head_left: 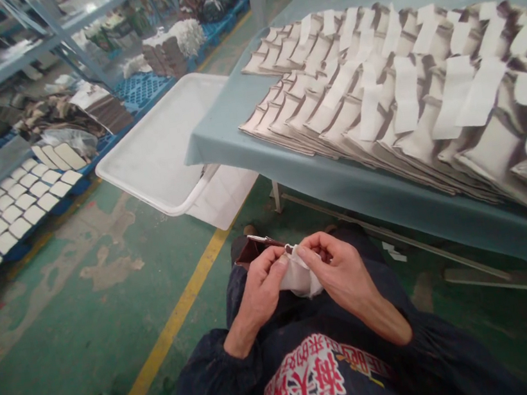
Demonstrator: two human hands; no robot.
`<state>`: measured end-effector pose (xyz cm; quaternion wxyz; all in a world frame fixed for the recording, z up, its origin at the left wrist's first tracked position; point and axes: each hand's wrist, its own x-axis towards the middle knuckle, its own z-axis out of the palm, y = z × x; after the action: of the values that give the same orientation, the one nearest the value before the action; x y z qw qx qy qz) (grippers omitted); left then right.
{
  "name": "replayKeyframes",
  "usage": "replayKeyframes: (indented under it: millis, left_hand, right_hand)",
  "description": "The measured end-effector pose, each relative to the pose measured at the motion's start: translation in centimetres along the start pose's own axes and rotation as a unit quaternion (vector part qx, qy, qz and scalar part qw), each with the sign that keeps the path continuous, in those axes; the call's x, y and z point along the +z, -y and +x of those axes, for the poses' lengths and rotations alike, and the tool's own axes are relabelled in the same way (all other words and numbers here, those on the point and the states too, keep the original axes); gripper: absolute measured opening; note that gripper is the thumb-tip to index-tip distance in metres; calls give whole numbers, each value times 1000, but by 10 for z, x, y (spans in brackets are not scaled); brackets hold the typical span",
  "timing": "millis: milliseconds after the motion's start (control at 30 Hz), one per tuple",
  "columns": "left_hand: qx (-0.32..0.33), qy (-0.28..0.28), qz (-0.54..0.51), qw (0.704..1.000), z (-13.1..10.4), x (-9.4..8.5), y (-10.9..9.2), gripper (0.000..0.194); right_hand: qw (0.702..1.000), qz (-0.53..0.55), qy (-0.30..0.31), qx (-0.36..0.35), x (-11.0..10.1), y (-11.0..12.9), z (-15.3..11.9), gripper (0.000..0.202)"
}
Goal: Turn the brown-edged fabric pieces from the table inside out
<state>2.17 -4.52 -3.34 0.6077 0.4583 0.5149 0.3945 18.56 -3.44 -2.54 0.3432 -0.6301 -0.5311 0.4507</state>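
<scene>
Just above my lap, my left hand (262, 288) pinches the edge of a soft white cloth piece (299, 278). My right hand (344, 271) grips the same edge close beside it, thumb and fingers pressed together. Past my left fingers sticks out a dark brown part (251, 248) with a pale edge. Whether it is joined to the white cloth I cannot tell. The fingertips cover the spot where the two meet.
A table with a blue-green cover (227, 141) bears rows of overlapping beige fabric pieces (328, 95) topped with white strips (407, 91). Beside it stands a white plastic tub (151, 154). Pale pads (17, 207) lie at left near a metal rack (57, 30). A yellow line (178, 325) crosses the green floor.
</scene>
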Motion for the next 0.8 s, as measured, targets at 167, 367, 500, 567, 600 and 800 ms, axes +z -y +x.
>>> replayKeyframes:
  millis: [167, 367, 500, 567, 600, 800]
  left_hand:
    - [-7, 2, -17, 1000, 1, 1, 3, 29]
    - [-8, -11, -19, 1000, -1, 1, 2, 28]
    - [-18, -22, -31, 999, -1, 1, 6, 28]
    - [-21, -26, -42, 999, -1, 0, 9, 27]
    - [-21, -26, -46, 998, -1, -1, 10, 27]
    - [-17, -29, -58, 998, 0, -3, 13, 24]
  right_hand:
    - [998, -18, -29, -43, 5, -5, 2, 26]
    - [991, -33, -52, -121, 9, -7, 3, 21]
    - [993, -35, -23, -106, 11, -11, 3, 20]
    - [992, -46, -18, -116, 12, -12, 2, 20]
    - [990, -54, -20, -127, 12, -13, 2, 19]
    - [971, -123, -44, -198, 13, -12, 1, 17]
